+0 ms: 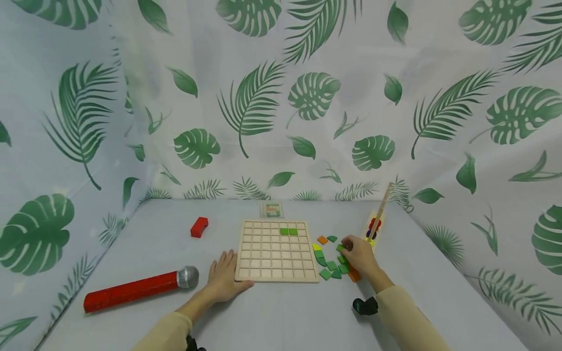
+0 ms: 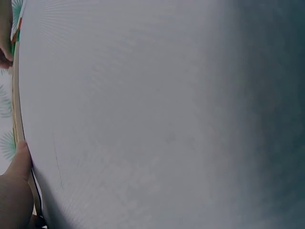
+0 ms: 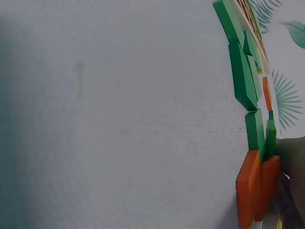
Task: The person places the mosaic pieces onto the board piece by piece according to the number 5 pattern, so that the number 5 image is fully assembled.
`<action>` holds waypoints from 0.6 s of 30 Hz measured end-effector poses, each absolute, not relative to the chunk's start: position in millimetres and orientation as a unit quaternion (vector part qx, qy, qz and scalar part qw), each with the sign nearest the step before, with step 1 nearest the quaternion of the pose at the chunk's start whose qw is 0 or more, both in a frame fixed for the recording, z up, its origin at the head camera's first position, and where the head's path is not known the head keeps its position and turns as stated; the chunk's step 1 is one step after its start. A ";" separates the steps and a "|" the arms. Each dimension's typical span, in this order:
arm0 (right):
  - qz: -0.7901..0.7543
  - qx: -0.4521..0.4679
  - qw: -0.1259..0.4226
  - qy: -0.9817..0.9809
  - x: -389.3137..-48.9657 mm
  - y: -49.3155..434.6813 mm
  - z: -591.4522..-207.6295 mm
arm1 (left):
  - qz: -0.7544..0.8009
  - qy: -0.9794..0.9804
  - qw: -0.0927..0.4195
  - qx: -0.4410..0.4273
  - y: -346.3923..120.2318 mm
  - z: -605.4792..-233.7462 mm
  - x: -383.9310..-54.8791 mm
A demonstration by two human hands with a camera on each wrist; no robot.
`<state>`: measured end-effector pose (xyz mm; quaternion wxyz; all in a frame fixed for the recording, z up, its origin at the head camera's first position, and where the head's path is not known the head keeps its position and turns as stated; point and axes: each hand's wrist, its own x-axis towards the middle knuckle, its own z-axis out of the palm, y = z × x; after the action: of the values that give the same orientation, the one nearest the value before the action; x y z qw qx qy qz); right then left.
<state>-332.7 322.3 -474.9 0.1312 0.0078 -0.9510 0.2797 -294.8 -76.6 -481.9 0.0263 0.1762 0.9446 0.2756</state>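
Observation:
A wooden grid board (image 1: pixel 275 261) lies flat on the table. Two green square tiles (image 1: pixel 289 231) sit side by side in its upper right cells. My left hand (image 1: pixel 223 279) rests at the board's near left corner, fingers straight, the thumb (image 2: pixel 20 160) against the near edge. To the right of the board, my right hand (image 1: pixel 361 254) pinches a small green tile (image 1: pixel 340 248) between thumb and fingertips. Around it lie loose green tiles (image 1: pixel 325 274), a yellow piece (image 1: pixel 316 247) and orange pieces (image 3: pixel 249 188). The right fingertips are mostly hidden in the right wrist view.
A red microphone (image 1: pixel 136 290) with a silver head lies at the left. Behind it is a red notched block (image 1: pixel 199 227). A small pattern card (image 1: pixel 271 209) lies beyond the board. At the right stands a wooden stick (image 1: pixel 385 200) beside a base with coloured pieces (image 1: pixel 374 224).

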 end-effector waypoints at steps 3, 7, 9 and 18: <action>0.281 0.012 0.124 -0.952 -333.2 322.0 -475.4 | 0.277 0.944 0.025 0.176 -76.7 -482.3 -293.6; 0.279 0.030 0.139 -0.950 -333.6 321.6 -475.6 | 0.279 0.944 0.023 0.175 -75.7 -482.0 -292.9; 0.284 0.037 0.153 -0.946 -334.6 320.3 -474.6 | 0.279 0.944 0.022 0.174 -75.7 -480.8 -292.7; 0.304 0.061 0.181 -0.933 -352.1 305.2 -470.9 | 0.278 0.945 0.018 0.173 -77.3 -486.1 -296.6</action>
<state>-352.1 305.2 -470.9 0.1813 0.0606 -0.9333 0.3040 -296.6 -77.3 -486.1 0.0182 0.1730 0.9446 0.2782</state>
